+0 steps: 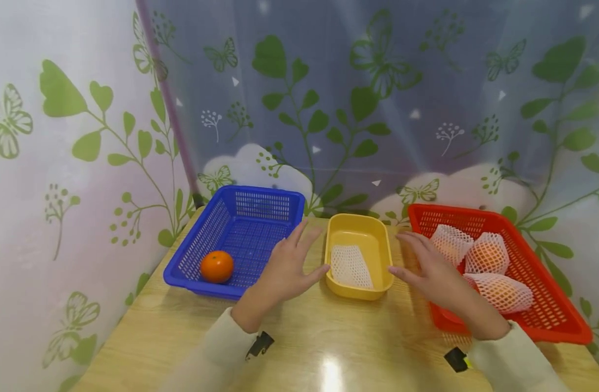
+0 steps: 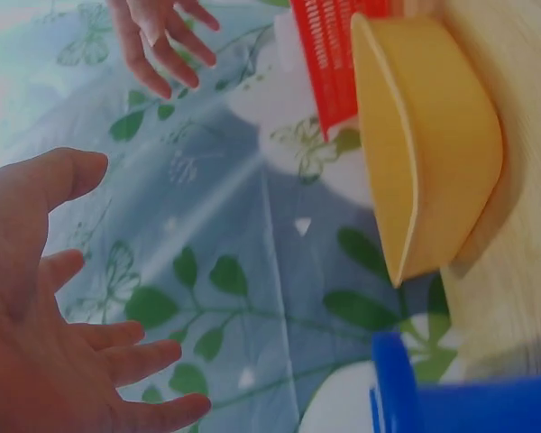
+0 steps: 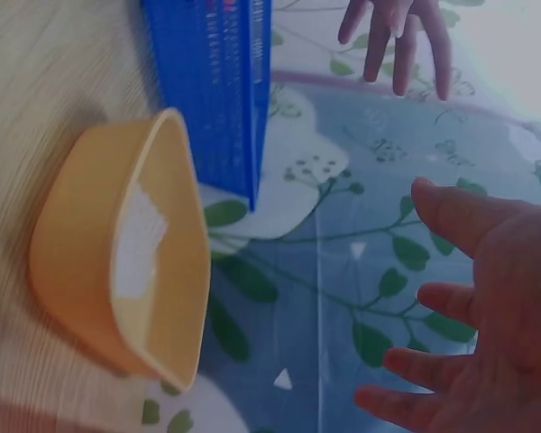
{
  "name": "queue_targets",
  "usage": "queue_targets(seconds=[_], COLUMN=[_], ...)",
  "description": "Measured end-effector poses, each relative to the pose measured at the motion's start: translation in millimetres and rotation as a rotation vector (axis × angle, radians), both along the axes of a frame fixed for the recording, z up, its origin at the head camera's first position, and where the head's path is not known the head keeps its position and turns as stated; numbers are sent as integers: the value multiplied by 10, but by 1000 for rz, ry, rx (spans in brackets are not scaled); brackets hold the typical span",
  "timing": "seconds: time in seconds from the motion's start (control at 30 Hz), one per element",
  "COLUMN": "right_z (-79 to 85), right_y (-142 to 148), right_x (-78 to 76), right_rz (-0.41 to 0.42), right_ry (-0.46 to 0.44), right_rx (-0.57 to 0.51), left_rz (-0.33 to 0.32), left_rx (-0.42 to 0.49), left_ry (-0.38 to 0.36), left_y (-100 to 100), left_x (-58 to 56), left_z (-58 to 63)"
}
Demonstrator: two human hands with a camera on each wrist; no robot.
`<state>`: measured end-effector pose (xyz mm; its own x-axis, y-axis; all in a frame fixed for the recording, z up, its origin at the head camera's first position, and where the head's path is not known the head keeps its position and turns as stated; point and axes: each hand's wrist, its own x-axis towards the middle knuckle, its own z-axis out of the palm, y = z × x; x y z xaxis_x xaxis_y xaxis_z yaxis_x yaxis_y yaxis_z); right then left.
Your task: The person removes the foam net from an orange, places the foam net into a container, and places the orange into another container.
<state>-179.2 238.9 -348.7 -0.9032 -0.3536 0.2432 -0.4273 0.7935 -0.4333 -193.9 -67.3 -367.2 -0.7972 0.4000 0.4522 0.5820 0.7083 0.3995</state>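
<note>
A yellow tub (image 1: 358, 235) stands between my two hands, with a white foam net sleeve (image 1: 349, 267) lying flat inside it. My left hand (image 1: 286, 269) hovers at the tub's left side, fingers spread and holding nothing. On the other side my right hand (image 1: 439, 275) is spread too, also holding nothing, between the tub and the red basket (image 1: 549, 261). Both wrist views show the palms apart from the tub. An orange fruit (image 1: 217, 267) without a net sits in the blue basket (image 1: 260, 239), near its front left corner.
Inside the red basket lie several fruits in white foam nets (image 1: 488, 253), partly hidden by my right hand. Everything stands on a light wooden table (image 1: 309, 343). A patterned curtain (image 1: 329, 109) hangs close behind the baskets and along the left.
</note>
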Motion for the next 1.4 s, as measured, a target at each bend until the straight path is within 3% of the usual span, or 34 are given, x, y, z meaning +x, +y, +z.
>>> queue_targets(seconds=[0.27,0.5,0.67,0.8,1.13,1.4], right_z=[-9,44,136,166,112,67], right_y=[362,781,1109,1236,1417,1576], right_x=[-58,-223,-354,-443,-579,-713], right_rz=[-93,-199,-214,-222,-267,-267], right_ry=[-92,-192,-250,-310,-483,-700], right_rx=[90,218,236,242,225,299], left_rz=[-85,-130,-150,-146,-139,-150], left_rx=[-30,-124,-165,-175,-189,-228], left_ry=[-121,-143,-137,-178,-357,-408], left_y=[403,812,1106,1302,1751,2001], left_x=[-65,48,107,112,144,178], left_z=[-40,-43,-8,-9,-187,-302])
